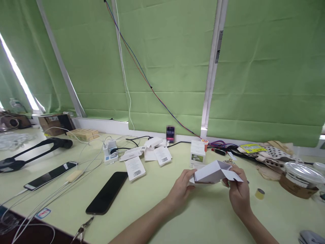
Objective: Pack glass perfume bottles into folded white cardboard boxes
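A white folded cardboard box (214, 172), partly opened with its flaps out, is held just above the pale green table (157, 189). My left hand (182, 188) grips its left end. My right hand (238, 191) grips its right side and flap. A small white box with a picture on its front (197, 154) stands upright just behind them. Several white barcode labels (142, 159) lie further left.
A black phone (108, 192) lies face down at the left, with a second phone (50, 174) on a cable beyond it. A small roll of yellow tape (259, 193) and a lidded paper bowl (301, 181) sit right. Cables run along the left edge.
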The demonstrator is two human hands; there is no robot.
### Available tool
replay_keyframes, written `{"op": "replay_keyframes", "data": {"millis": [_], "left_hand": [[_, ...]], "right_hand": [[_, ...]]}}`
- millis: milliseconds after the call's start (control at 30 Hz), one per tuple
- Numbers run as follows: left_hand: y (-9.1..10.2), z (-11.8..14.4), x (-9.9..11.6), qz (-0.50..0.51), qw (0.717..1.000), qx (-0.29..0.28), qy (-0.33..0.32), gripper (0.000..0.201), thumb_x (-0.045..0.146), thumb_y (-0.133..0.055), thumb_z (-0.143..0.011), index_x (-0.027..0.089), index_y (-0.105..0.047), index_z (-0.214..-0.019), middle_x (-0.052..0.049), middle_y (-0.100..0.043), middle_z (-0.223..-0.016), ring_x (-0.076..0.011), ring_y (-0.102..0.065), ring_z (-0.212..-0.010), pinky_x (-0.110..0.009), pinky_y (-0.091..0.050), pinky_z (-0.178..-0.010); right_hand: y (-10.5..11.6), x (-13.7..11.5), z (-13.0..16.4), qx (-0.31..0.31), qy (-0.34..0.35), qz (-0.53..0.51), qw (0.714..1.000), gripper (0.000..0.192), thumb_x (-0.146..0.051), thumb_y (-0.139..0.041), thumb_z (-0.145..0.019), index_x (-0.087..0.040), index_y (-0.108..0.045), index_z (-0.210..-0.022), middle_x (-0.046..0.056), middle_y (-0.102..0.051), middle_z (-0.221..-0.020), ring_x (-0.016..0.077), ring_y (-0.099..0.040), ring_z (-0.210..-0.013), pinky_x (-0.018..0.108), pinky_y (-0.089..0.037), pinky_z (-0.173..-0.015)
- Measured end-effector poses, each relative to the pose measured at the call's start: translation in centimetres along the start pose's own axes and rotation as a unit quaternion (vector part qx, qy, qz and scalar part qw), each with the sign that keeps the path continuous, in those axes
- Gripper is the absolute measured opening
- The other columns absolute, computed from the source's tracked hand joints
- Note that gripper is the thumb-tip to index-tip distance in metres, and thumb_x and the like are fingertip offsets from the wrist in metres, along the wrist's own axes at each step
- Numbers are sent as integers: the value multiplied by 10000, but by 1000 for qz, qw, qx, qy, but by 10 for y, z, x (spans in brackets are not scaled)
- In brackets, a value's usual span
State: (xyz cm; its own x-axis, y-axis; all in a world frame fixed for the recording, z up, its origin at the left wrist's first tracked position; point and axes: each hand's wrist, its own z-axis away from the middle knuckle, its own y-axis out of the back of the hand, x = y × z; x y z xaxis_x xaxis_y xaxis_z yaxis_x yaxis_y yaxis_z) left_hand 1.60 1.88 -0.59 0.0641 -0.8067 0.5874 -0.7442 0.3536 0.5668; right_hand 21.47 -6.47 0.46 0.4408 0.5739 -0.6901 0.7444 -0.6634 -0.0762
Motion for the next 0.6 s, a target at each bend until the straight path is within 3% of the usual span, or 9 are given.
{"op": "replay_keyframes", "data": {"millis": [300, 467, 600], "left_hand": [[-1, 2, -9, -26, 999, 10, -19, 684, 26, -459, -841, 344, -257, -1412, -80, -475, -1243, -218, -495, -1155, -386, -457, -964], [-3, 4, -12, -33, 998, -4, -46, 723, 16, -429, -841, 371, -216, -1434, -74, -457, -1227, -202, -504, -1137, -351, -487, -923], [-3, 4, -12, 0, 1000, 25, -17, 671, 21, -444, -846, 344, -274, -1409, -77, -467, -1259, -211, -485, -1167, -386, -443, -981]], "right_hand": [[4, 10, -1, -35, 20, 106, 994, 106, -238, -423, -875, -211, -514, -829, 75, -574, -1015, 100, -457, -536, 257, -379, -491], [5, 15, 0, -77, 91, 162, 980, 125, -193, -409, -861, -217, -515, -799, 98, -616, -1005, 212, -597, -806, 313, -449, -619], [-2, 14, 4, -144, 156, 172, 962, 183, -123, -382, -856, -221, -537, -874, 91, -624, -1053, 218, -617, -930, 328, -487, -718]]}}
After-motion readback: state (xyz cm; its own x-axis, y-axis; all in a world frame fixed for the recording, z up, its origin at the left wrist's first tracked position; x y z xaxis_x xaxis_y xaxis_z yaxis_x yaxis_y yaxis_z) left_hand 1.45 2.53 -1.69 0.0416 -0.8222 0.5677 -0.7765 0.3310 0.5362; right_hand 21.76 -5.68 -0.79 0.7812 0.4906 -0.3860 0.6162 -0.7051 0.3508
